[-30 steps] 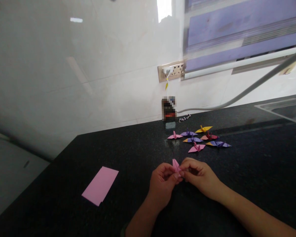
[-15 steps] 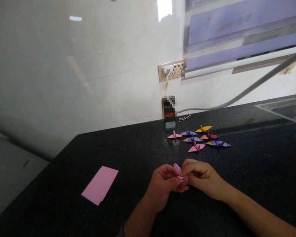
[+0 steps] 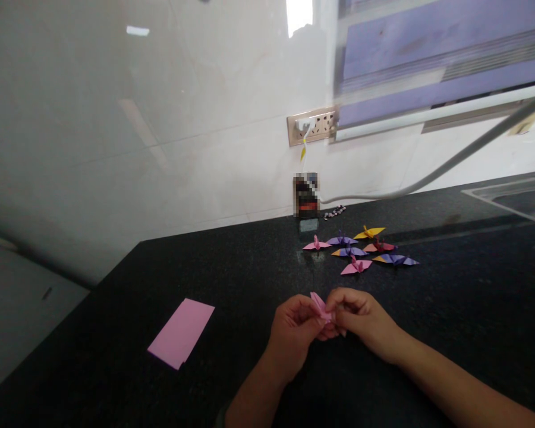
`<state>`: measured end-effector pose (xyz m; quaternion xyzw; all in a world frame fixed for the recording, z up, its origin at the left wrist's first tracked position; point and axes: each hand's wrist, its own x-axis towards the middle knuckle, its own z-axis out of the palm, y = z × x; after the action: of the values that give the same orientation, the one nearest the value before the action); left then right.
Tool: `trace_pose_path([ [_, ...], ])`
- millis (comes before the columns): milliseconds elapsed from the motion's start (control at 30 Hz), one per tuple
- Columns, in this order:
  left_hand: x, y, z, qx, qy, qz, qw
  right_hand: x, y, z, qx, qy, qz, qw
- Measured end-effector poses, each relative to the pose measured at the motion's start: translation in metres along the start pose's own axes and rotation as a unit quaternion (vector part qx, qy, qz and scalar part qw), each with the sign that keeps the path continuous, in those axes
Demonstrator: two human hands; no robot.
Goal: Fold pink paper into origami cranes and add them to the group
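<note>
A small folded piece of pink origami paper (image 3: 318, 302) is held between my two hands above the dark countertop. My left hand (image 3: 295, 330) grips it from the left, thumb on the near side and fingers curled behind. From the right, my right hand (image 3: 361, 318) pinches it between thumb and fingertips. One pointed flap sticks up between the hands; the lower folds are partly hidden by my fingers. Beyond my hands several finished paper cranes lie on the counter, among them a pink crane (image 3: 356, 266), a yellow crane (image 3: 371, 232) and a purple crane (image 3: 396, 260).
Flat pink paper (image 3: 182, 333) lies on the countertop (image 3: 232, 267) to the left. Against the wall stands a pixelated dark object (image 3: 307, 196), with a beaded string (image 3: 335, 212) beside it. A grey hose (image 3: 446, 163) crosses at the right, near a sink edge (image 3: 494, 199).
My right fingers have shifted slightly left and closer to my left hand on the pink paper. The upright flap leans a little more to the left. The cranes stay put.
</note>
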<state>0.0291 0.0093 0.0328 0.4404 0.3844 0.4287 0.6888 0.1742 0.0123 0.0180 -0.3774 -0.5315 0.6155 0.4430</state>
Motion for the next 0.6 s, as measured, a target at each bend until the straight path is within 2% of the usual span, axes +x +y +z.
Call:
trace_pose_path([
  [167,0.001,-0.001,-0.002,-0.015,-0.012,-0.031,0.999,-0.001,0.006,0.000,0.053,0.021,0.015,0.998],
  [233,0.001,-0.002,-0.004,-0.026,-0.023,-0.051,0.998,-0.001,0.004,-0.001,0.034,0.015,0.002,0.999],
  [333,0.003,-0.004,-0.006,-0.027,-0.019,-0.063,0.997,-0.001,-0.002,-0.004,-0.046,-0.003,-0.054,0.997],
  [433,0.004,-0.005,-0.007,0.000,-0.003,-0.044,0.999,-0.002,-0.008,-0.005,-0.107,-0.020,-0.087,0.990],
  [600,0.004,-0.005,-0.009,0.057,-0.018,0.017,0.998,0.000,-0.007,-0.005,-0.062,-0.022,-0.022,0.998],
])
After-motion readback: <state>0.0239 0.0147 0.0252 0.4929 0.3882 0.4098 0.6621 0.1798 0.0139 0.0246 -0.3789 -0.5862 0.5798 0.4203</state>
